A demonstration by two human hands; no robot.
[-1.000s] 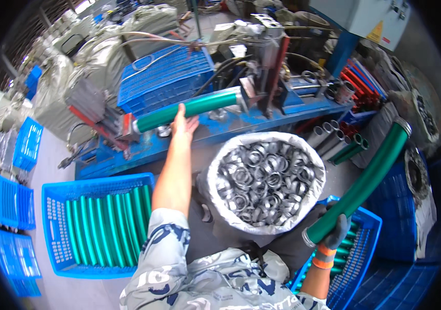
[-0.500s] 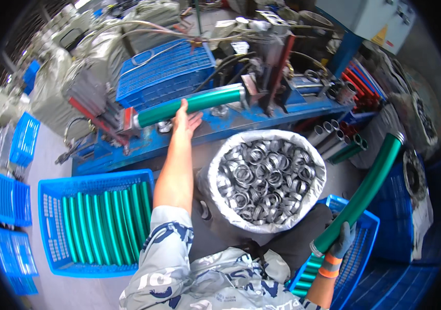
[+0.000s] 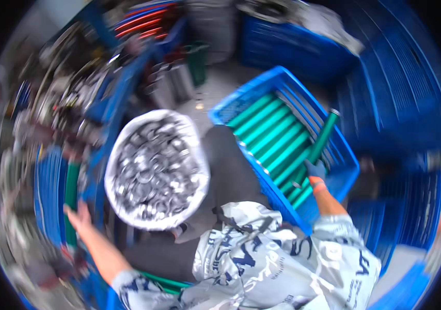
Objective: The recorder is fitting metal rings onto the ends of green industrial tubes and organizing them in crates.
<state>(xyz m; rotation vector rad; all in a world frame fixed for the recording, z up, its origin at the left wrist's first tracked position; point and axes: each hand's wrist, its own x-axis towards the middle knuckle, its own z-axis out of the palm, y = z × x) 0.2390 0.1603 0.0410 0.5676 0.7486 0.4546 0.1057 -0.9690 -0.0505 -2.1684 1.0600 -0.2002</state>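
Observation:
My right hand [image 3: 315, 169], in a dark glove with an orange cuff, is closed round a green hose [image 3: 324, 137] with metal rings at its ends. That hose slants over a blue crate [image 3: 345, 155], above a row of green hoses [image 3: 269, 132] lying inside. At the left, my bare left hand [image 3: 79, 219] is beside another green hose [image 3: 71, 188] at the bench, fingers spread; blur hides whether they touch. Between my arms stands a white-lined round container [image 3: 113, 194] full of loose metal rings [image 3: 151, 168].
The blue bench [image 3: 120, 98] runs along the left, blurred. Stacked blue crates [image 3: 404, 98] stand at the right, and a large blue bin [image 3: 298, 44] at the back. More green hoses [image 3: 166, 283] show below my left arm.
My view has swung to the right. My right hand has brought its hose over the crate of hoses. My left hand stays by the hose on the bench.

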